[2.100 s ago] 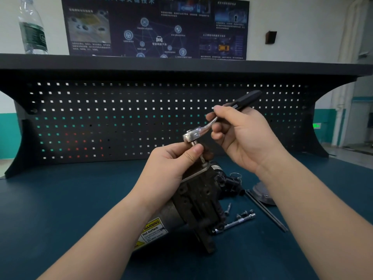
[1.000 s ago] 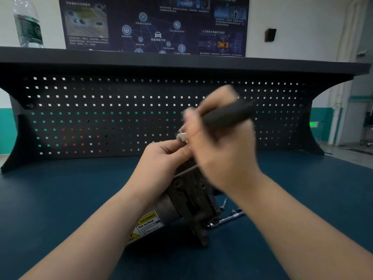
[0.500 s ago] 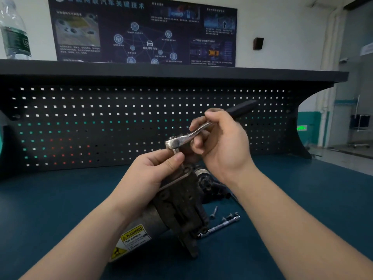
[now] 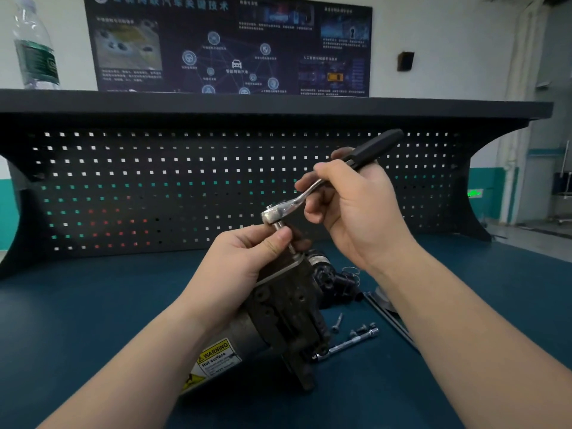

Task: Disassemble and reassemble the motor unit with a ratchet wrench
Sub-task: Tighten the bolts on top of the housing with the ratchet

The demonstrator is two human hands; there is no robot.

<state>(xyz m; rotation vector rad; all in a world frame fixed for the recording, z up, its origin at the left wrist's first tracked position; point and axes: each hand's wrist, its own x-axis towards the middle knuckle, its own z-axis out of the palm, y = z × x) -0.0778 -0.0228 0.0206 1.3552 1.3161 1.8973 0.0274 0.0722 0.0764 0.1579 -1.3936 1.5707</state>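
While my left hand (image 4: 244, 267) pinches the socket shaft atop the motor unit (image 4: 288, 314) on the bench, my right hand (image 4: 356, 205) grips the ratchet wrench (image 4: 312, 193), whose handle runs up and right, away from the head; I judge the swing pivots there.

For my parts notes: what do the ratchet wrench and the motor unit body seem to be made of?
Ratchet wrench: bright polished metal, probably chromed steel, since its head reflects light; the handle is matte black, likely rubber or plastic.
Motor unit: dull dark cast metal, rough and stained; its cylinder looks like grey sheet metal.
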